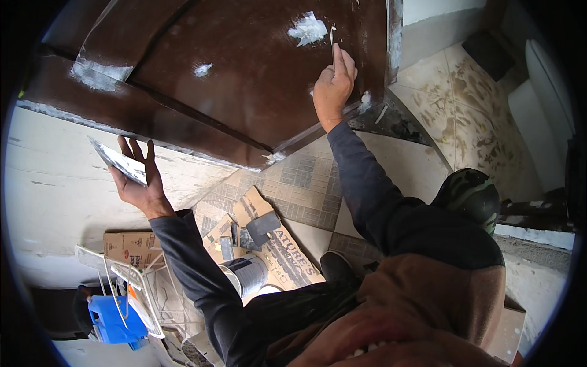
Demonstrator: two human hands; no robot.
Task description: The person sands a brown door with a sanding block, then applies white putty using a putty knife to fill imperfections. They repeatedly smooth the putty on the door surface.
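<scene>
Pinching a thin scraper point(332, 38) in my right hand point(335, 88), I hold its tip at the brown door point(214, 101) (touching or not, I can't tell), near a white patch point(307, 29); my left hand point(143, 191), fingers spread, supports a smeared plate point(124, 163). Overtilted, it could drip; a steep stroke might gouge the door.

Right arm point(373, 189): dark blue-grey long sleeve point(358, 162), extended forward; bare right hand point(334, 88) raised, fingers point(349, 64) curled in a pinch. Left arm point(199, 272): matching sleeve point(183, 241), reaching forward-left; bare left hand point(142, 191) palm up, fingers parted.
</scene>
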